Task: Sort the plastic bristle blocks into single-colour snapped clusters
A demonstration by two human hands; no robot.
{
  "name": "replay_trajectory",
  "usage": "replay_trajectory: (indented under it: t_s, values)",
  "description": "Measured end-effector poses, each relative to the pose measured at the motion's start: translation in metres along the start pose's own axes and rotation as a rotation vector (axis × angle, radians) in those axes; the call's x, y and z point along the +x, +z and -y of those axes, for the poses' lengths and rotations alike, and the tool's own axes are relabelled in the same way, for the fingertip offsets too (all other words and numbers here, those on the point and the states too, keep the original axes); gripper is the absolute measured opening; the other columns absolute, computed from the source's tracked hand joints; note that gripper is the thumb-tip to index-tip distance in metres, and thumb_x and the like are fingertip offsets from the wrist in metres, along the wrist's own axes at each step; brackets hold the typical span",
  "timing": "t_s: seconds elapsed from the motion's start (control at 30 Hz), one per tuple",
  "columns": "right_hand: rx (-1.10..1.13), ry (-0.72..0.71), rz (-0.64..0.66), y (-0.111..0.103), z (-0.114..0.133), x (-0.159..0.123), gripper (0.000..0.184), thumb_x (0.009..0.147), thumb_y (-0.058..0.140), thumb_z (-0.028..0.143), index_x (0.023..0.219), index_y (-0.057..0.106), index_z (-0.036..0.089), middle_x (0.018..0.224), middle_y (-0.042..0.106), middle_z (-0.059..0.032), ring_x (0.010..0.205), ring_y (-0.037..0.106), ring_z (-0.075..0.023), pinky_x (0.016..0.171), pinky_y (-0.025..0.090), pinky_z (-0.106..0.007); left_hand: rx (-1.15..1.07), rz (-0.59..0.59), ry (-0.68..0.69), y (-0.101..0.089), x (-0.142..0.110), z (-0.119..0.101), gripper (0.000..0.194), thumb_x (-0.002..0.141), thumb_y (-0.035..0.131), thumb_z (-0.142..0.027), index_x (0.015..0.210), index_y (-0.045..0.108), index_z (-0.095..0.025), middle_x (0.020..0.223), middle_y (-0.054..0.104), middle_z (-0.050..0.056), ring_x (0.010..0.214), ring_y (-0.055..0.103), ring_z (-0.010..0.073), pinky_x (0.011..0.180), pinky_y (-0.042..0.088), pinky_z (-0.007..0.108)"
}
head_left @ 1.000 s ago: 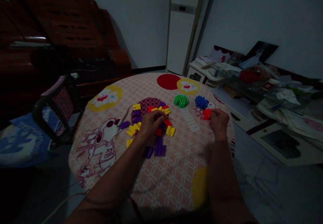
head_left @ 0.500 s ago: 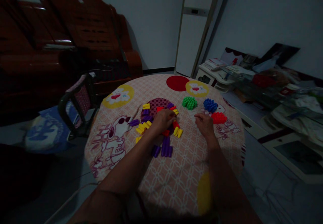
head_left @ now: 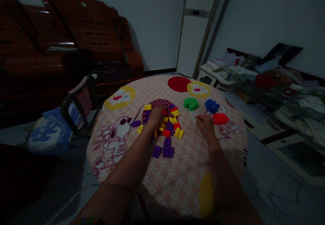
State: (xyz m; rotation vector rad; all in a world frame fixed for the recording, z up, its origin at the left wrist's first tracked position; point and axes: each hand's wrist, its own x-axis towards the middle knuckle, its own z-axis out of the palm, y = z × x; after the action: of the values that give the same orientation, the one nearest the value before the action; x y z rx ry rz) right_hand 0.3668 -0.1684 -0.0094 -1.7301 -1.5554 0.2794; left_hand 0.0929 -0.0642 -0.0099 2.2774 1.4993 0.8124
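My left hand (head_left: 156,116) reaches into the loose pile of plastic blocks, its fingertips mostly hidden behind the hand. A red block (head_left: 165,112) shows right at its fingers; whether it is gripped I cannot tell. Around that hand lie yellow blocks (head_left: 173,120), purple blocks (head_left: 167,148) and another red block (head_left: 166,133). My right hand (head_left: 205,124) hovers low on the right, thumb and fingers drawn together; anything between them is too small to see. Beside it are a red block group (head_left: 220,118), a blue group (head_left: 211,106) and a green group (head_left: 191,104).
Under everything is a round table with a patterned cloth (head_left: 172,187). A dark red checkered round patch (head_left: 160,102) lies beneath the pile's far side. A chair (head_left: 83,99) stands at the left, a cluttered glass-topped cabinet (head_left: 266,86) at the right.
My left hand has shifted left and slightly away from me, uncovering yellow and purple blocks in the pile's middle. My right hand has stayed almost in place.
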Motion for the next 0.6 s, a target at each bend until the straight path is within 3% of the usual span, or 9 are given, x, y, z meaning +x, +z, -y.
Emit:
replay_trajectory:
  t_s: [0.17,0.33,0.47,0.6]
  values:
    - [0.141,0.055,0.002,0.0,0.005,0.001,0.024,0.08,0.056,0.03,0.091,0.075,0.021,0.074,0.071,-0.0034,0.069,0.065,-0.0182,0.065,0.051,-0.028,-0.082,-0.065,-0.006,-0.01,-0.005,-0.003,0.02,0.07,0.074,-0.018,0.089,0.071,-0.018,0.096,0.072,0.011,0.095,0.066,0.0276,0.086,0.052,0.037]
    - [0.461,0.196,0.124,0.003,0.029,-0.002,0.027,0.076,0.063,0.043,0.085,0.071,0.018,0.066,0.066,-0.0006,0.052,0.057,-0.013,0.047,0.044,-0.023,-0.346,-0.135,0.052,-0.018,-0.019,-0.035,0.02,0.08,0.067,-0.023,0.098,0.071,-0.018,0.096,0.073,0.007,0.085,0.066,0.0205,0.08,0.053,0.033]
    - [0.638,0.171,0.311,0.004,0.047,-0.007,0.03,0.073,0.068,0.047,0.081,0.07,0.017,0.065,0.067,-0.0004,0.047,0.055,-0.0097,0.043,0.04,-0.02,-0.555,-0.08,0.112,-0.008,-0.036,-0.066,0.023,0.082,0.067,-0.023,0.103,0.072,-0.017,0.101,0.074,0.007,0.084,0.069,0.0181,0.078,0.055,0.03]
    - [0.699,0.173,0.377,0.004,0.048,-0.007,0.03,0.069,0.073,0.045,0.077,0.069,0.017,0.06,0.066,0.0004,0.045,0.056,-0.0101,0.042,0.042,-0.021,-0.619,-0.082,0.111,0.002,-0.042,-0.08,0.022,0.08,0.068,-0.021,0.101,0.073,-0.018,0.102,0.075,0.008,0.088,0.07,0.019,0.079,0.057,0.03]
